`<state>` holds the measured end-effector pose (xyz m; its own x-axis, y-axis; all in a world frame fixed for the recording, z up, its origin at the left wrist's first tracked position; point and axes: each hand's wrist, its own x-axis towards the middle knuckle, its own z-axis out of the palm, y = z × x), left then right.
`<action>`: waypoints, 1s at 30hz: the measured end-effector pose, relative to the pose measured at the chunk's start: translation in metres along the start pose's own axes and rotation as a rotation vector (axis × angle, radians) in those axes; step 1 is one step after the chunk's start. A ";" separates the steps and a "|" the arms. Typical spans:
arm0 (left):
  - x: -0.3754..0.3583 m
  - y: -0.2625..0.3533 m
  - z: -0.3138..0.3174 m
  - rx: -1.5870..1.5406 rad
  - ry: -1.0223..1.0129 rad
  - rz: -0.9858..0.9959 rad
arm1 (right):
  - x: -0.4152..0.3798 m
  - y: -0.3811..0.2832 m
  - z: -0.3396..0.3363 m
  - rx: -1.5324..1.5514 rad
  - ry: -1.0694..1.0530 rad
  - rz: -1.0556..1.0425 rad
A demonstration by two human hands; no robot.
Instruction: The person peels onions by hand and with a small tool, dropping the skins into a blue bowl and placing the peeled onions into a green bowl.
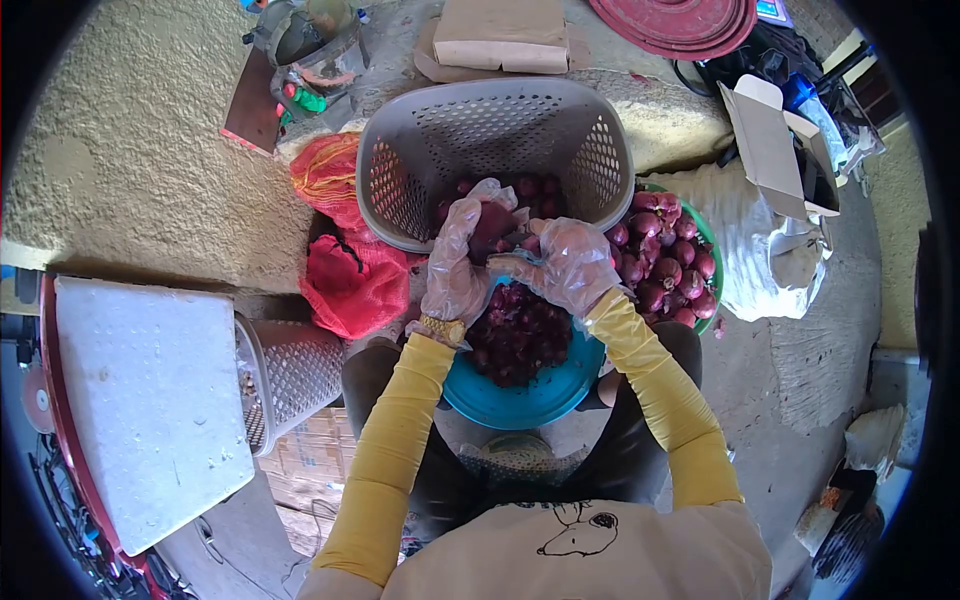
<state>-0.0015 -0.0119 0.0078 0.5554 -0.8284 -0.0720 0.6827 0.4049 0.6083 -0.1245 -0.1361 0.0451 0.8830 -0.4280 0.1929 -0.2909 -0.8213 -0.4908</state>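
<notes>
Both my hands wear clear plastic gloves and meet above the near rim of a grey perforated basket (pixel 400 241). My left hand (pixel 460 255) is wrapped round a red onion (pixel 490 228). Close beside it, my right hand (pixel 570 262) has its fingers bent in at the onion's side; what they pinch, if anything, is too small to tell. Under my hands a blue basin (pixel 520 408) holds dark red onion skins (pixel 518 340). Several onions (pixel 530 186) lie inside the grey basket. To the right, a green-rimmed basin (pixel 716 255) is full of red onions (pixel 672 262).
Left of the basket lies a red mesh sack (pixel 355 285). A white foam board (pixel 150 400) and a second perforated basket (pixel 295 370) stand farther left. A white sack (pixel 765 250) and an open cardboard box (pixel 765 150) are at the right. Red lids (pixel 680 22) lie at the back.
</notes>
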 end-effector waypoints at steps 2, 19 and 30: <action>-0.002 0.000 0.002 -0.001 0.013 0.017 | 0.000 -0.001 0.000 -0.002 -0.011 0.019; 0.002 -0.007 0.007 -0.044 0.010 0.122 | -0.001 0.006 0.006 0.395 -0.118 0.015; 0.002 -0.002 0.003 -0.044 -0.040 0.074 | -0.002 0.012 0.009 0.570 -0.168 -0.052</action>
<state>-0.0034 -0.0157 0.0088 0.5865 -0.8100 0.0044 0.6609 0.4817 0.5755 -0.1263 -0.1416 0.0312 0.9505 -0.2887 0.1144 -0.0431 -0.4875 -0.8721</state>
